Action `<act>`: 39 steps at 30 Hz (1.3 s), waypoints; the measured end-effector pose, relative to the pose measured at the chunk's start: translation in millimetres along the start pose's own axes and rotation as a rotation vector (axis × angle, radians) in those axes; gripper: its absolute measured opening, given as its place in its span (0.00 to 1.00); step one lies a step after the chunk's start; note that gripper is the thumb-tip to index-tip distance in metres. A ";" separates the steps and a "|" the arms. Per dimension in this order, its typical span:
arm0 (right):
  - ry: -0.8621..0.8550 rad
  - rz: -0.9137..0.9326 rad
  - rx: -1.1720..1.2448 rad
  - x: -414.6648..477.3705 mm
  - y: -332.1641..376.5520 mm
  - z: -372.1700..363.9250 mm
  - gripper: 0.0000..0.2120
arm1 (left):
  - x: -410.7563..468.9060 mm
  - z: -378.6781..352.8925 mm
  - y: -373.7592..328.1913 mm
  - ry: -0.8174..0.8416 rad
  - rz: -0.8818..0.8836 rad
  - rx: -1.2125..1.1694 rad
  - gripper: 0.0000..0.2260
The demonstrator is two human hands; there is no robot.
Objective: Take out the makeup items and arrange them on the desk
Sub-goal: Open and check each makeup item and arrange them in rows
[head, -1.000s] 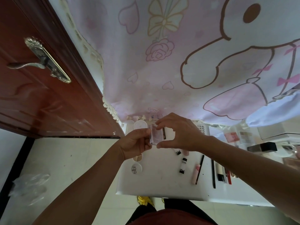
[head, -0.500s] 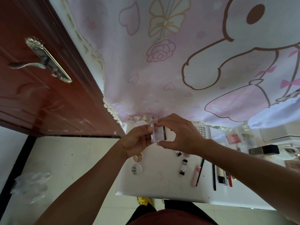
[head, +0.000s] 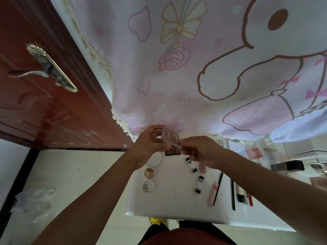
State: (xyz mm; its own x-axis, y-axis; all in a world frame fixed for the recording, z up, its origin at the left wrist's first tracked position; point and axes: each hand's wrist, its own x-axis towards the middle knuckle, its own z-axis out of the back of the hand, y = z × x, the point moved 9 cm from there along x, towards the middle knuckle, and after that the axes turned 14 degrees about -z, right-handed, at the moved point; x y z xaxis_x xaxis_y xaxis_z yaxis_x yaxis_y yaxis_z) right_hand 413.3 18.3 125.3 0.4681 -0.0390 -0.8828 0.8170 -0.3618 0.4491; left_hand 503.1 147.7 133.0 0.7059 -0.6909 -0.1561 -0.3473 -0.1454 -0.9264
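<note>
1. White worktop (head: 168, 200) under a pink cartoon curtain (head: 177, 85); tubes (head: 200, 183) and pencils (head: 218, 189) lie on it.
2. Your left grip (head: 148, 147) and right grip (head: 203, 152) both pinch a clear-lidded palette (head: 171, 138) above the worktop's far end.

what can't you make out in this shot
Head view:
- Print on the case: too small to read.
- Dark palette: partly hidden behind the case and the right hand.
- White compact: partly behind the left hand.
- Basket: contents hidden by the curtain and right hand.
- Black box: too blurred to identify.
</note>
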 end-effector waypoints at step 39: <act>-0.107 0.579 -0.852 -36.0 60.4 -12.7 0.14 | -4.0 -5.2 -9.1 -0.008 0.030 -0.028 0.24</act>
State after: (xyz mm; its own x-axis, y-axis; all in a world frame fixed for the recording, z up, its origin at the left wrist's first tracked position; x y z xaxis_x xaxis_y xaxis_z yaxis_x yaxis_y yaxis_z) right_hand 450.1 9.7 186.0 0.8669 -0.0943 -0.4894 0.4629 0.5166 0.7203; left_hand 500.2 148.2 143.8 0.7000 -0.6894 -0.1864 -0.3851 -0.1445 -0.9115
